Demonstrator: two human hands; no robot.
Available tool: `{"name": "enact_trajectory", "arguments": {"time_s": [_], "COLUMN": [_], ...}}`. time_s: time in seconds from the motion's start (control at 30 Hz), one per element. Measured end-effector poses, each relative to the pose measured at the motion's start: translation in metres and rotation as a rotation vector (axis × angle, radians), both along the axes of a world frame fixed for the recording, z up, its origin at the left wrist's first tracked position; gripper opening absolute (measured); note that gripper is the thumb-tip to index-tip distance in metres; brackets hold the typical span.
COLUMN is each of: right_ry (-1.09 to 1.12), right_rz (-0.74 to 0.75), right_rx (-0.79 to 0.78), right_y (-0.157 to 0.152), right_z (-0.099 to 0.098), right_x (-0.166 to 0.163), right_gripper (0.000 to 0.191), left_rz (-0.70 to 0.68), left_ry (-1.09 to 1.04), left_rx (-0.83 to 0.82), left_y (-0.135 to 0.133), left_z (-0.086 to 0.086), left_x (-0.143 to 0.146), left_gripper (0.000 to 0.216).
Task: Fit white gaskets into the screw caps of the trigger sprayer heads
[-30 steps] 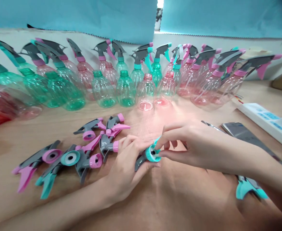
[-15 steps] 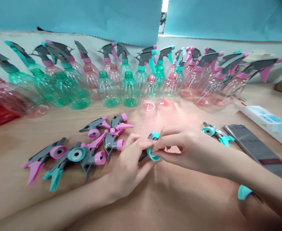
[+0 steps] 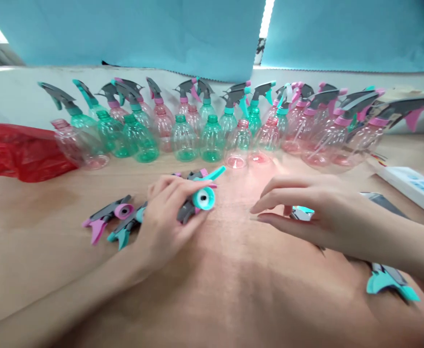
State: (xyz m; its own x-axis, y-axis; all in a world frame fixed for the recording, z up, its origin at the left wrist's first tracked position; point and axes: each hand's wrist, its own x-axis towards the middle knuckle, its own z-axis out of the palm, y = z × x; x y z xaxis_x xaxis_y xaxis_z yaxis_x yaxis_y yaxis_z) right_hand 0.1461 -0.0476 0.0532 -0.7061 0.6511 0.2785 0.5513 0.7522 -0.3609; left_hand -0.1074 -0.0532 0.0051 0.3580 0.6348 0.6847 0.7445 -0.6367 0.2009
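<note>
My left hand (image 3: 164, 217) is closed around a grey and turquoise spray trigger head (image 3: 204, 198), its round collar facing me with a white ring inside. Across a stretch of table, my right hand (image 3: 299, 208) hovers with fingers curved and thumb slightly apart, seemingly holding nothing. Partly behind its fingers lies another turquoise trigger head (image 3: 303, 210). Left of my left hand rest a pink-collared trigger head (image 3: 106, 212) and a turquoise one (image 3: 125, 232). More pink and grey heads are mostly hidden behind that hand.
Clear green bottles (image 3: 212, 140) and pink bottles (image 3: 238, 145) stand along the back, several with trigger heads fitted. A red plastic bag (image 3: 27, 152) lies left. At right are a phone (image 3: 388, 203), a white box (image 3: 415, 186) and a turquoise trigger head (image 3: 391, 282) under my forearm.
My right hand has come off the trigger head's collar and moved right. My left hand has carried that trigger head left and up, over the other heads. The view has shifted.
</note>
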Motion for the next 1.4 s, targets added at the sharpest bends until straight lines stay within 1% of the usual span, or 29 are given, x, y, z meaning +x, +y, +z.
{"name": "enact_trajectory", "arguments": {"time_s": [0.07, 0.13, 0.2, 0.27, 0.37, 0.43, 0.53, 0.67, 0.7, 0.73, 0.83, 0.93, 1.03, 1.1, 1.23, 1.33, 1.4], "right_ry": [-0.027, -0.034, -0.035, -0.049, -0.091, -0.125, -0.189, -0.249, -0.262, -0.274, -0.308, -0.318, -0.31, -0.31, -0.3, -0.262, -0.25], "right_rz": [0.014, 0.039, 0.042, 0.031, 0.028, 0.027, -0.015, -0.053, -0.053, -0.057, -0.071, -0.089, -0.096, -0.092, -0.1, -0.118, -0.143], "right_rx": [-0.009, -0.004, 0.002, -0.012, -0.018, -0.019, -0.065, -0.065, -0.059, -0.052, -0.049, -0.057, -0.06, -0.061, -0.087, -0.111, -0.125], "right_y": [-0.001, -0.004, -0.008, -0.013, -0.019, -0.021, -0.023, -0.026, -0.027, -0.028, -0.03, -0.031, -0.03, -0.028, -0.026, -0.027, -0.029], "right_z": [0.0, -0.001, 0.0, -0.001, -0.002, -0.005, -0.01, -0.016, -0.018, -0.02, -0.023, -0.027, -0.031, -0.033, -0.036, -0.034, -0.031], "right_x": [-0.001, -0.004, -0.007, -0.011, -0.013, -0.012, -0.006, 0.008, 0.013, 0.018, 0.031, 0.041, 0.048, 0.052, 0.063, 0.07, 0.074], "right_gripper": [0.016, 0.017, 0.016, 0.016, 0.016, 0.016, 0.018, 0.02, 0.02, 0.021, 0.023, 0.024, 0.025, 0.026, 0.028, 0.027, 0.026], "left_rz": [0.098, 0.16, 0.18, 0.169, 0.119, 0.097, 0.119, 0.133, 0.133, 0.132, 0.103, 0.089, 0.132, 0.179, 0.305, 0.344, 0.329], "left_ry": [0.024, 0.047, 0.067, 0.097, 0.197, 0.304, 0.447, 0.501, 0.504, 0.504, 0.497, 0.512, 0.549, 0.578, 0.633, 0.651, 0.651], "left_rx": [0.03, 0.029, 0.016, 0.001, 0.019, 0.051, 0.041, 0.013, 0.014, 0.015, 0.038, 0.068, 0.046, -0.008, -0.091, -0.071, -0.041], "left_y": [-0.001, -0.005, -0.011, -0.021, -0.036, -0.039, -0.03, -0.013, -0.011, -0.011, -0.018, -0.026, -0.026, -0.023, -0.013, -0.006, 0.0], "left_z": [0.005, 0.006, 0.002, -0.004, -0.015, -0.021, -0.025, -0.024, -0.023, -0.022, -0.021, -0.022, -0.022, -0.02, -0.015, -0.014, -0.014], "left_x": [-0.02, -0.037, -0.047, -0.051, -0.047, -0.043, -0.038, -0.038, -0.037, -0.037, -0.035, -0.031, -0.027, -0.024, -0.017, -0.01, -0.006], "left_gripper": [0.028, 0.028, 0.026, 0.027, 0.026, 0.022, 0.025, 0.045, 0.047, 0.045, 0.029, 0.024, 0.022, 0.023, 0.031, 0.04, 0.045]}}
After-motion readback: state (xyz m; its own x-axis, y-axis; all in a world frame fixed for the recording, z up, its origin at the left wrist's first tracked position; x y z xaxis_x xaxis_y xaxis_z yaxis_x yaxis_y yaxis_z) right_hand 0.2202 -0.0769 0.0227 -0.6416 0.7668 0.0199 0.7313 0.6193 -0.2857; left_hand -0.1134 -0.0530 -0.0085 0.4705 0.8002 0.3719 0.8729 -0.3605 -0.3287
